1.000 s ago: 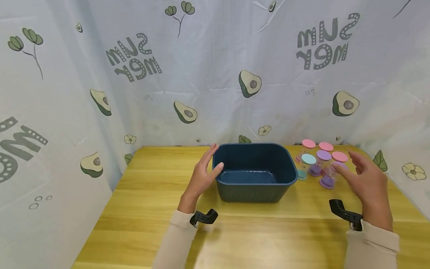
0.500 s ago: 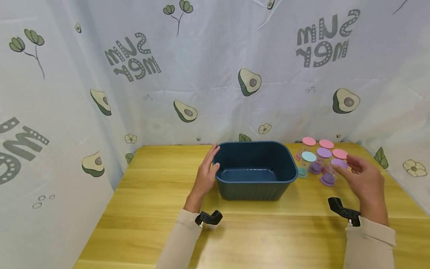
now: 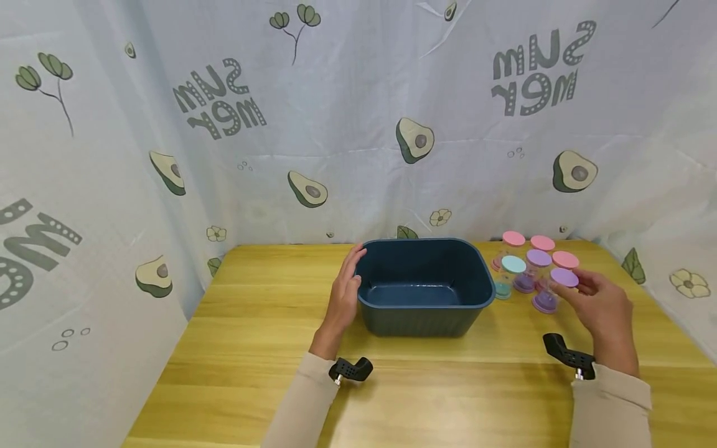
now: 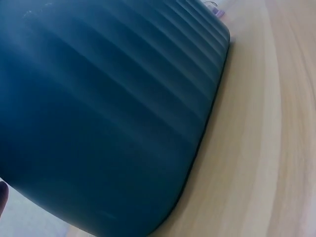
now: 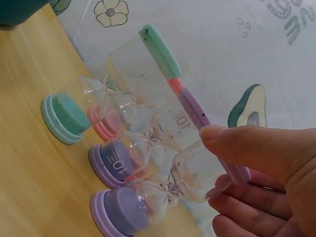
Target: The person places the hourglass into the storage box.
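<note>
A dark blue plastic bin [image 3: 417, 320] stands on the wooden table. My left hand [image 3: 343, 298] lies against its left end, fingers fairly straight along the rim; the left wrist view is mostly the bin's ribbed wall [image 4: 113, 108], with a sliver of finger at the left edge. To the right, my right hand [image 3: 604, 308] pinches the nearest purple hourglass [image 3: 562, 277] by its upper part. In the right wrist view the thumb is at its purple cap and the fingers are behind the glass [image 5: 195, 170]. This hourglass is upright, its purple sand at the bottom.
Close around it stand a teal hourglass [image 3: 513, 264], another purple hourglass [image 3: 538, 258] and several pink-capped ones [image 3: 513, 239], all between the bin and the right side. A patterned curtain [image 3: 358, 112] hangs behind the table [image 3: 252, 348] and along both sides.
My right hand has moved left and down onto the near purple hourglass, closing thumb and fingers on it. My left hand has shifted slightly right, up against the bin's end.
</note>
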`<state>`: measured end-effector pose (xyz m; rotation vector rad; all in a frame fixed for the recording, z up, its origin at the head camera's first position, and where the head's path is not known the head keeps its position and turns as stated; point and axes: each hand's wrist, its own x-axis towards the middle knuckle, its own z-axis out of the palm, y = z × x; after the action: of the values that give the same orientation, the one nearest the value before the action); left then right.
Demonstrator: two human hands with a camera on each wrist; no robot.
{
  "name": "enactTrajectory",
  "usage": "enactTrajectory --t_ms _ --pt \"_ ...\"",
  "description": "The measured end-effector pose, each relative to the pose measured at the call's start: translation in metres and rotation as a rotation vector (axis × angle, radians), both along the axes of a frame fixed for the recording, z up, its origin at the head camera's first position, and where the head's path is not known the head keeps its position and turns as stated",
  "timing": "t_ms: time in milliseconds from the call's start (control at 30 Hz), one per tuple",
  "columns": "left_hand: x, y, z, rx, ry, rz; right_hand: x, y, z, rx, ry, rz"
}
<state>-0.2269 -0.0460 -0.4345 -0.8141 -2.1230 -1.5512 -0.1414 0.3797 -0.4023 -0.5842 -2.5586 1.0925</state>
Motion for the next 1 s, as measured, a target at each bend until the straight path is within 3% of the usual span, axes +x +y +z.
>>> enactTrajectory --t_ms 67,300,367,433,633,700,1000 --pt "0.002 0.001 0.003 0.006 -0.008 -0.008 0.000 0.001 -0.001 -0.006 0.000 0.002" --pt "0.026 0.001 0.033 0.025 -0.067 -0.016 -0.002 0.002 -0.001 -0.007 -0.023 0.018" --pt "0.027 0.002 0.035 0.024 -0.068 -0.016 -0.003 0.002 -0.001 -0.017 -0.030 0.010" --pt "0.024 0.003 0.032 0.031 -0.063 -0.017 -0.004 0.002 -0.001 -0.020 -0.033 0.002" --pt "0.002 0.006 0.004 0.049 -0.012 -0.008 -0.010 0.003 -0.001 -0.013 -0.043 -0.017" --pt "-0.002 0.007 0.000 0.043 0.003 0.004 -0.010 0.003 -0.001 -0.015 -0.043 -0.023" --pt "0.004 0.006 0.007 0.046 0.013 -0.010 -0.006 0.001 0.006 -0.002 -0.050 -0.031"
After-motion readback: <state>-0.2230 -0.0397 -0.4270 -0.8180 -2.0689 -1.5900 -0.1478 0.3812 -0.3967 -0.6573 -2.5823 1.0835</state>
